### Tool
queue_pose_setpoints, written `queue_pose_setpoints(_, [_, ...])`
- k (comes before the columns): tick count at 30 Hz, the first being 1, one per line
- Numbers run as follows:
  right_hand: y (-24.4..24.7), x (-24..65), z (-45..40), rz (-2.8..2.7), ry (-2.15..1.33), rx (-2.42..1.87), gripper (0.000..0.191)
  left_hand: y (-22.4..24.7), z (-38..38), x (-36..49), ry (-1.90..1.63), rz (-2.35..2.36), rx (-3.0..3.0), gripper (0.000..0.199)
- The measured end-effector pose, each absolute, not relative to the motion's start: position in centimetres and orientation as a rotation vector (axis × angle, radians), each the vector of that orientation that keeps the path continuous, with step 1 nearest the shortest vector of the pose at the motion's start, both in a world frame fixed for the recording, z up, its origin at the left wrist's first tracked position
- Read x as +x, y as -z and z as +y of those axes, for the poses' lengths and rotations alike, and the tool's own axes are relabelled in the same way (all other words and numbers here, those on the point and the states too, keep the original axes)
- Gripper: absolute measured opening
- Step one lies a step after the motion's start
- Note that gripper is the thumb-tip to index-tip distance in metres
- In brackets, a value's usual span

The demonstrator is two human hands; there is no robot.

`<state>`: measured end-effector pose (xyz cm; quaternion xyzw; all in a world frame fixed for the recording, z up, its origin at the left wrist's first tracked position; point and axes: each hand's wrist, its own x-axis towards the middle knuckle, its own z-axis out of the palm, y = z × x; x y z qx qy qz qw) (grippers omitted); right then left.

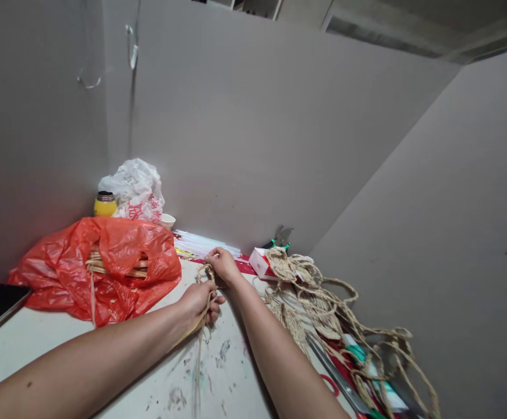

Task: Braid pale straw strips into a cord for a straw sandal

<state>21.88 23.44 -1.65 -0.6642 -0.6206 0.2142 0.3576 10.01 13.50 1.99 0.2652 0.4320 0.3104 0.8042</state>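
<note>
My left hand (197, 299) is closed around pale straw-like strands, and their loose ends (199, 355) hang down over the white tabletop. Just above and to the right, my right hand (224, 266) pinches a small loop of braided straw cord (201, 271). That loop lies between the two hands, its far side curving left of my right fingertips. My right fingers partly cover the braid, so the exact grip point is hidden. Both hands are close together over the stained white table (178, 372).
On the left lie a red plastic bag (56, 267) with straw strips (120, 265) inside and a dark phone (0, 305). Behind stand a yellow jar (105, 206), a white bag (133, 177) and a cup (167, 221). Braided cord (323, 311) and scissors (340, 375) lie right.
</note>
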Motion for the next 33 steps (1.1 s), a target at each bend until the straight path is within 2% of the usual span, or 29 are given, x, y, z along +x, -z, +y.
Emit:
queue_pose_setpoints(9, [0.8,21.5,22.1,-1.537,-0.597,-1.618,0.016,-1.9,13.0,10.5,-0.776,0.955,0.650,0.016])
queue_pose_setpoints(15, [0.9,20.8,22.3,-1.525,-0.636,-1.712,0.007,-1.8,13.4,10.4,-0.782,0.966,0.637,0.017])
queue_pose_setpoints(33, [-0.4,21.7,20.2,-1.691,-0.651,-1.823,0.019,-2.6,13.4,9.7,-0.683,0.948,0.611,0.020])
